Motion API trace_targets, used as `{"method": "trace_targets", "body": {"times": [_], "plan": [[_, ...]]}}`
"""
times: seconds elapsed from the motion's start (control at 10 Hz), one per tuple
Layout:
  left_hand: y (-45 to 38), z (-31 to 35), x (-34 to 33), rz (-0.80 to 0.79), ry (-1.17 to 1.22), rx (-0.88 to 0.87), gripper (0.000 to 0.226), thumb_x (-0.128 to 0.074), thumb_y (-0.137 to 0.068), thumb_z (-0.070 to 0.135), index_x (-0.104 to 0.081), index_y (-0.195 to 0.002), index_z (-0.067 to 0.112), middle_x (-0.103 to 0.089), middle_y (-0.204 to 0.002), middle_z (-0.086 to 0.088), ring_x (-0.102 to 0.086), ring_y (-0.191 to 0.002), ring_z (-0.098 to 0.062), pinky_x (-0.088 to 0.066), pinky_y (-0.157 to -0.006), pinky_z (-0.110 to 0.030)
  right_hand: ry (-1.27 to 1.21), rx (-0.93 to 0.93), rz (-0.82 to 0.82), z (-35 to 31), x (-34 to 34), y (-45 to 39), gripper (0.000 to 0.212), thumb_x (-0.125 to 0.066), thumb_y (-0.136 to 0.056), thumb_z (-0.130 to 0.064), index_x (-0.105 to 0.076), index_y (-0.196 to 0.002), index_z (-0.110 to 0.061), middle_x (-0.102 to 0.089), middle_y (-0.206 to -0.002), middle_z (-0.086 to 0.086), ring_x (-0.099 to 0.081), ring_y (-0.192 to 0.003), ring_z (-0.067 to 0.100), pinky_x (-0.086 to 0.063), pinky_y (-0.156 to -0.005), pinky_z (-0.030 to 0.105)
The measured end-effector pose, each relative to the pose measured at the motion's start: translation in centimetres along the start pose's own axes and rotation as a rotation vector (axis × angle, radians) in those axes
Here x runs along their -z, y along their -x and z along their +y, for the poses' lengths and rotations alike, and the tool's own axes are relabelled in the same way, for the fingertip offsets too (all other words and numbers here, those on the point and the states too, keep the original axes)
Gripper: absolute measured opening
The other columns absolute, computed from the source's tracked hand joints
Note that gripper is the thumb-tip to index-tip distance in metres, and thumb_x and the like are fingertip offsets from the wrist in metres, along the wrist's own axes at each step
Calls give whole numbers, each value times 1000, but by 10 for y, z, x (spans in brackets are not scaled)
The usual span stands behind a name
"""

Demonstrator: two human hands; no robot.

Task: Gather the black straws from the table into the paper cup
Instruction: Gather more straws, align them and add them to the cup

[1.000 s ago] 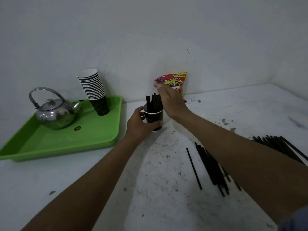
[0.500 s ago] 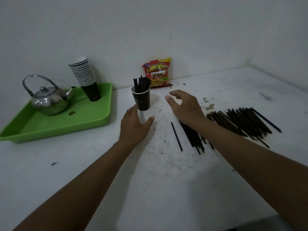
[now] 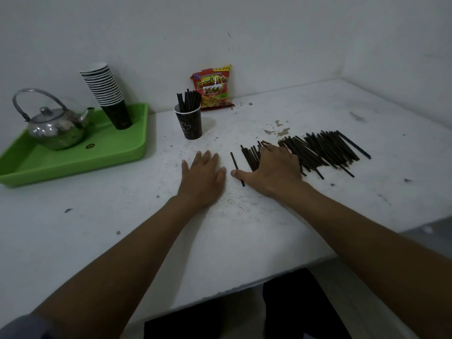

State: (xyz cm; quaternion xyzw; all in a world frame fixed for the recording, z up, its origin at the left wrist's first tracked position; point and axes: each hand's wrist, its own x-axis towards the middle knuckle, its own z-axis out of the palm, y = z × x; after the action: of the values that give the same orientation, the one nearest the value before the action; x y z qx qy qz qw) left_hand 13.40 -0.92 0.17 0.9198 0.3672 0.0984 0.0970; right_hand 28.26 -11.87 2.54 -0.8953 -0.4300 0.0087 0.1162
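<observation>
Both hands down on the white tabletop (image 3: 244, 228), right one on the loose straws.

Head view: the left hand (image 3: 203, 177) lies flat, fingers spread, holding nothing. The right hand (image 3: 274, 167) presses open fingers onto the near end of the black straws (image 3: 325, 150), which fan away to its right; no grasp closed. Beyond the left fingers stands the paper cup (image 3: 188, 123), already holding several straws upright.

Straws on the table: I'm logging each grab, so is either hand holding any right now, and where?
Nothing is lifted. The right hand lies palm-down on the loose straws, grip hidden. The left hand rests flat on the table, holding nothing.
</observation>
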Motion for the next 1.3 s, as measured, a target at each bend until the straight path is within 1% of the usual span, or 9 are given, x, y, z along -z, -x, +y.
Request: {"method": "trace_targets", "body": {"times": [0.1,0.3,0.5,0.7,0.8,1.0,1.1,1.2,1.3], "plan": [[2,-1,0,-54,-50,1,65,-21,-106,51,-18,-162,18,-9,-171,-7,-1,-157,-25,0,-124,-58,16,16,37,1,1,4,98,-43,-72,-91,-59,-132,-15,-59,-136,6,-50,-130,28,-40,-108,47],[5,-2,-3,-84,-97,28,77,-11,-98,69,-8,-163,27,-1,-171,0,6,-157,-21,4,-124,-56,-90,77,60,1,4,11,46,-53,-90,-59,-66,-102,-17,-69,-103,2,-65,-101,25,-53,-87,39],[6,-1,-3,-78,-104,31,78,-12,-97,71,-9,-163,29,-2,-171,1,5,-157,-20,4,-124,-56,-44,24,40,4,19,12,34,-59,-93,-48,-64,-103,-16,-67,-100,3,-64,-99,27,-52,-78,36],[7,-1,-4,-75,-99,31,77,-13,-98,70,-10,-163,29,-2,-171,1,4,-157,-20,3,-125,-55,20,32,-19,-3,29,9,13,-57,-98,-24,-61,-105,-14,-66,-105,6,-63,-96,27,-42,-70,31],[6,-2,-4,-72,-97,33,77,-13,-97,70,-10,-163,29,-2,-171,2,4,-158,-20,3,-125,-55,11,33,-33,-7,33,8,9,-60,-96,-20,-53,-97,-15,-61,-105,7,-62,-99,29,-40,-70,32],[6,-2,-4,-70,-98,32,77,-13,-97,71,-11,-163,29,-3,-171,1,4,-158,-20,2,-125,-55,29,17,-201,-20,54,-12,16,-66,-87,-13,-50,-87,-10,-56,-97,9,-62,-96,31,-50,-71,33],[7,-2,-4,-64,-100,28,77,-13,-97,70,-12,-163,28,-4,-171,0,2,-158,-21,0,-125,-55,73,22,-288,-28,64,-21,18,-67,-81,-13,-53,-90,-8,-59,-102,12,-61,-89,29,-51,-69,31],[7,-2,-3,-63,-103,27,77,-13,-98,70,-12,-163,28,-4,-171,0,2,-158,-22,-1,-125,-55,147,15,-360,-32,71,-24,32,-71,-75,-11,-59,-105,-5,-62,-103,12,-65,-85,26,-56,-69,30],[7,-1,-3,-61,-101,29,77,-14,-98,70,-12,-163,28,-4,-171,0,2,-158,-21,-1,-125,-55,237,37,-438,-36,77,-24,32,-70,-77,-7,-68,-108,-3,-60,-87,10,-61,-67,23,-55,-66,29]]}}
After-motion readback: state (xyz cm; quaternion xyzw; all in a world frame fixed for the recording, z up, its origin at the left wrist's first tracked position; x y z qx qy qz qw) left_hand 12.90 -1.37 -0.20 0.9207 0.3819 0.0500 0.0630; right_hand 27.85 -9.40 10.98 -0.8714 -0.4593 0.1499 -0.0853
